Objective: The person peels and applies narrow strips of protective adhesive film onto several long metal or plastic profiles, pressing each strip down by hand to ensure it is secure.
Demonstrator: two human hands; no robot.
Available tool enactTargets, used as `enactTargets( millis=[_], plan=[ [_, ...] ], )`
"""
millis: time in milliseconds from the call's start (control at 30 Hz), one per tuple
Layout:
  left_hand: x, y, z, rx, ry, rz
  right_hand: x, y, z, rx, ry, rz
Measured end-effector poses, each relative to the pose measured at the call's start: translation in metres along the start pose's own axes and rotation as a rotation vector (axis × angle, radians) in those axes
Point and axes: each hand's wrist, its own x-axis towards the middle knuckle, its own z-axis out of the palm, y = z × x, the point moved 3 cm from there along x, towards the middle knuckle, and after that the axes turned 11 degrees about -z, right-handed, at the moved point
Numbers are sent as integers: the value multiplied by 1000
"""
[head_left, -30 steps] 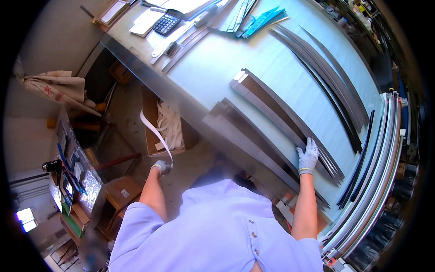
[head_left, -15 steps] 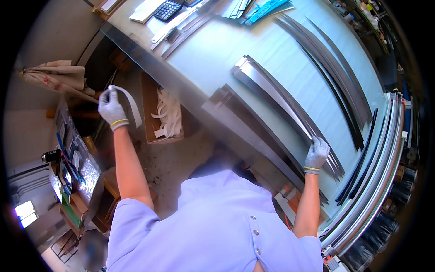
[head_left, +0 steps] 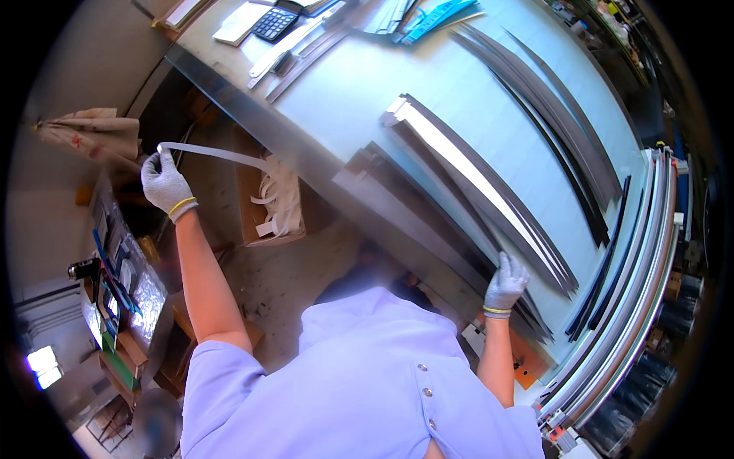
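Note:
My left hand (head_left: 166, 182), in a grey work glove, is raised at the left, its fingers pinched on one end of a thin white strip (head_left: 218, 154). The strip trails rightward over an open cardboard box (head_left: 249, 210) of loose white strips (head_left: 286, 200). On the table, my gloved right hand (head_left: 507, 284) closes on the near end of a long dark grey strip (head_left: 451, 177). That dark strip lies between a stack of dark strips (head_left: 382, 183) on the left and a middle stack with a bright white face (head_left: 449, 153). My fingertips partly hide its near end.
More dark strips (head_left: 562, 115) lie farther right on the pale table (head_left: 367, 84). A calculator (head_left: 277, 21), a ruler-like metal bar (head_left: 310, 61) and blue strips (head_left: 440, 19) are at the far side. Long rails (head_left: 638, 283) line the right edge. A cluttered foil-covered stand (head_left: 145, 294) is at left.
My left hand moved left, pulling the white strip nearly straight. My right hand moved left and nearer, shifting a dark strip off the middle stack toward the left stack and baring the white face.

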Motion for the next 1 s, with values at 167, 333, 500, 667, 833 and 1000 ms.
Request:
enactTargets(
  millis=[167,333,500,667,833,1000],
  plan=[
    [-55,-87,55,572,-501,19,-16,-22,11,151,-44,-121],
    [-143,-37,69,527,-630,119,-21,-32,-2,359,-25,-98],
    [-204,44,76,297,-725,335,-34,7,7,313,-12,138],
    [-261,97,81,152,-872,383,-38,59,25,263,-136,311],
    [-306,137,73,50,-1095,359,-36,88,17,402,20,336],
    [-400,235,34,-315,-1753,79,-6,60,6,2247,543,997]
  ],
)
